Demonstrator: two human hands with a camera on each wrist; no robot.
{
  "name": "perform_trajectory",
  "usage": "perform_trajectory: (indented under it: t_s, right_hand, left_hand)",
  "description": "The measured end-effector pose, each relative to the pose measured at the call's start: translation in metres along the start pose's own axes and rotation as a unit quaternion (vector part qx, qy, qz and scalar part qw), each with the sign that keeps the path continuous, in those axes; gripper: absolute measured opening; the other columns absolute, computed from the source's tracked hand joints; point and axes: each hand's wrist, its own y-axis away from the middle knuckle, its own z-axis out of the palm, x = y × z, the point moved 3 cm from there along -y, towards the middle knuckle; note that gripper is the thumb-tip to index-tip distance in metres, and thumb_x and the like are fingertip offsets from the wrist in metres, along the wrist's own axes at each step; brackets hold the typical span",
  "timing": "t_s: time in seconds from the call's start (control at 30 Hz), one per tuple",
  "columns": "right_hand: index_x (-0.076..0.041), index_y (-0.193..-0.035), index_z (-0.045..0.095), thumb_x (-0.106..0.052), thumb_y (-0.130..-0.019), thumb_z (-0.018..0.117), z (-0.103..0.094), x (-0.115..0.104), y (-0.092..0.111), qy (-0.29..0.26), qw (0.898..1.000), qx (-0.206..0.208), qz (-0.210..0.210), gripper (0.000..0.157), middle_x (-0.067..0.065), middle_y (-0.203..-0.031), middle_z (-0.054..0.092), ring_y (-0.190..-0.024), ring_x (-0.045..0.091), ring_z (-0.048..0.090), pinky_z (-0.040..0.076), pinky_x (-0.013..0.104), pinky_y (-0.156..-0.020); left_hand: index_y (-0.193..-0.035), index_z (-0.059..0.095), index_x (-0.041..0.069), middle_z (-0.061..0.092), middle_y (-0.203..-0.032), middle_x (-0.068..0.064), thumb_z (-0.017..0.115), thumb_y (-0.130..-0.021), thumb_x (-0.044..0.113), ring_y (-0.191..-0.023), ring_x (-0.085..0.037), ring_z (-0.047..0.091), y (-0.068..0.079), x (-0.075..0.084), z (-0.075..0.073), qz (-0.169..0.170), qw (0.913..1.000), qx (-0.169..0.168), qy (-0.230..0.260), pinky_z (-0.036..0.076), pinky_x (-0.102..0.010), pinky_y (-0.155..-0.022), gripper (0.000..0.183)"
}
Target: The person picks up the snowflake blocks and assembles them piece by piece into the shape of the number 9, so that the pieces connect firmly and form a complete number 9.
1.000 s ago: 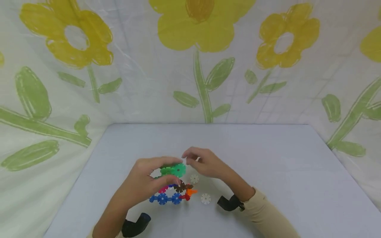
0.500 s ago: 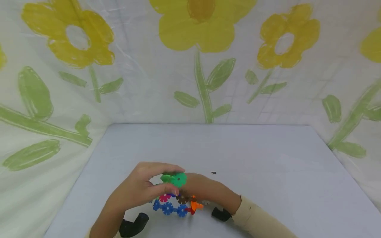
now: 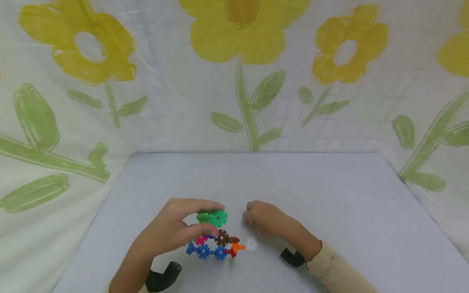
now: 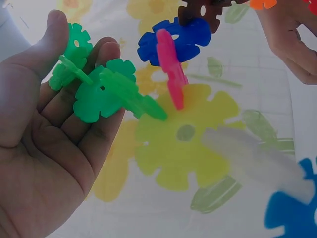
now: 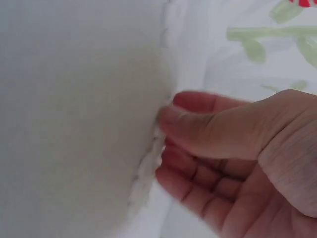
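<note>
My left hand [image 3: 183, 221] pinches the green end of a linked chain of notched plastic snowflake discs [image 3: 203, 251] between thumb and fingers. A green disc [image 3: 218, 219] shows at that hand's fingertips. The left wrist view shows the chain running on through a yellow disc [image 4: 185, 161], a pink disc [image 4: 171, 69] and a blue disc [image 4: 185, 39]. Brown, red and orange pieces sit at its right end, beside a white disc [image 3: 251, 244]. My right hand [image 3: 265, 217] is low over the table with fingers bent; I cannot tell whether its fingertips hold anything.
The white table [image 3: 329, 195] runs back to a fabric backdrop [image 3: 176, 101] painted with yellow flowers. A black wrist mount [image 3: 165, 276] stands off the left wrist, and another black mount [image 3: 293, 257] off the right.
My right hand has dipped behind the left hand, then drawn back to the right and down. A white disc beside the chain's upper right is out of sight. The left hand keeps its hold.
</note>
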Motion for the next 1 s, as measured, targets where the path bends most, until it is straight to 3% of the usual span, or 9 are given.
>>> perform_trajectory:
  t_s: [0.23, 0.33, 0.43, 0.53, 0.63, 0.73, 0.83, 0.9, 1.0]
  right_hand:
    - [-0.012, -0.099, 0.063, -0.001, -0.087, 0.071, 0.001, 0.014, -0.001, -0.100, 0.990, -0.054, 0.088, 0.018, -0.006, -0.085, 0.051, -0.078, 0.012, 0.048, 0.048, 0.022, -0.068]
    - [-0.015, -0.091, 0.062, -0.003, -0.086, 0.074, -0.002, 0.016, 0.001, -0.136, 0.984, -0.059, 0.095, 0.018, -0.007, -0.084, 0.050, -0.079, 0.012, 0.049, 0.048, 0.024, -0.068]
    - [-0.019, -0.090, 0.057, -0.010, -0.091, 0.073, -0.009, 0.015, 0.004, -0.173, 0.981, -0.047, 0.076, 0.018, -0.008, -0.080, 0.052, -0.074, 0.010, 0.050, 0.047, 0.023, -0.064]
    - [-0.021, -0.092, 0.054, -0.019, -0.097, 0.069, -0.027, 0.010, 0.010, -0.243, 0.969, -0.007, 0.032, 0.016, -0.007, -0.076, 0.059, -0.066, 0.006, 0.052, 0.048, 0.023, -0.058]
    - [-0.020, -0.097, 0.059, -0.018, -0.098, 0.067, -0.056, -0.002, 0.019, -0.308, 0.948, 0.078, -0.033, 0.009, -0.007, -0.079, 0.064, -0.065, 0.005, 0.054, 0.050, 0.023, -0.057]
    - [-0.016, -0.101, 0.066, -0.010, -0.096, 0.069, -0.084, -0.019, 0.029, -0.332, 0.923, 0.172, -0.093, 0.009, -0.007, -0.084, 0.065, -0.070, 0.008, 0.055, 0.052, 0.024, -0.058]
    - [-0.012, -0.103, 0.069, -0.002, -0.094, 0.068, -0.102, -0.036, 0.035, -0.354, 0.902, 0.210, -0.128, 0.013, -0.004, -0.087, 0.068, -0.073, 0.010, 0.059, 0.056, 0.026, -0.061]
    - [-0.010, -0.104, 0.069, 0.000, -0.095, 0.067, -0.109, -0.046, 0.036, -0.357, 0.898, 0.215, -0.142, 0.014, -0.003, -0.086, 0.069, -0.072, 0.008, 0.061, 0.057, 0.026, -0.063]
    - [-0.009, -0.104, 0.068, 0.001, -0.096, 0.065, -0.114, -0.056, 0.037, -0.344, 0.899, 0.223, -0.152, 0.013, -0.003, -0.083, 0.068, -0.069, 0.005, 0.060, 0.057, 0.024, -0.063]
  left_hand:
    - [-0.123, 0.069, 0.007, 0.073, -0.112, -0.003, 0.082, -0.084, 0.009, -0.103, -0.018, 0.070, 0.000, -0.004, 0.004, -0.013, 0.9999, -0.002, -0.005, 0.058, -0.035, -0.084, 0.042]
    - [-0.123, 0.069, 0.007, 0.073, -0.113, -0.004, 0.082, -0.084, 0.012, -0.102, -0.018, 0.070, 0.000, -0.004, 0.005, -0.006, 0.9999, 0.006, -0.012, 0.057, -0.033, -0.084, 0.042]
    - [-0.123, 0.069, 0.006, 0.073, -0.112, -0.005, 0.082, -0.084, 0.016, -0.099, -0.018, 0.071, 0.000, -0.003, 0.006, 0.008, 0.9995, 0.019, -0.022, 0.057, -0.028, -0.083, 0.042]
    - [-0.121, 0.070, 0.005, 0.074, -0.110, -0.005, 0.081, -0.085, 0.021, -0.096, -0.017, 0.072, -0.002, -0.003, 0.008, 0.019, 0.9989, 0.030, -0.030, 0.056, -0.025, -0.083, 0.041]
    - [-0.121, 0.070, 0.005, 0.074, -0.108, -0.004, 0.079, -0.087, 0.023, -0.095, -0.015, 0.072, -0.003, -0.003, 0.010, 0.019, 0.9981, 0.042, -0.041, 0.056, -0.023, -0.081, 0.039]
    - [-0.121, 0.070, 0.004, 0.074, -0.109, -0.005, 0.076, -0.090, 0.025, -0.096, -0.016, 0.072, -0.004, -0.003, 0.012, 0.016, 0.9974, 0.048, -0.051, 0.056, -0.022, -0.080, 0.038]
    - [-0.121, 0.070, 0.004, 0.074, -0.110, -0.006, 0.074, -0.092, 0.027, -0.096, -0.016, 0.072, -0.004, -0.002, 0.014, 0.012, 0.9970, 0.049, -0.059, 0.055, -0.022, -0.079, 0.037]
    - [-0.121, 0.070, 0.004, 0.074, -0.111, -0.006, 0.074, -0.092, 0.026, -0.097, -0.016, 0.072, -0.005, 0.000, 0.015, 0.012, 0.9973, 0.048, -0.055, 0.056, -0.022, -0.079, 0.037]
    - [-0.121, 0.069, 0.003, 0.074, -0.111, -0.007, 0.075, -0.091, 0.024, -0.096, -0.017, 0.072, -0.005, 0.002, 0.016, 0.016, 0.9977, 0.047, -0.046, 0.056, -0.022, -0.079, 0.037]
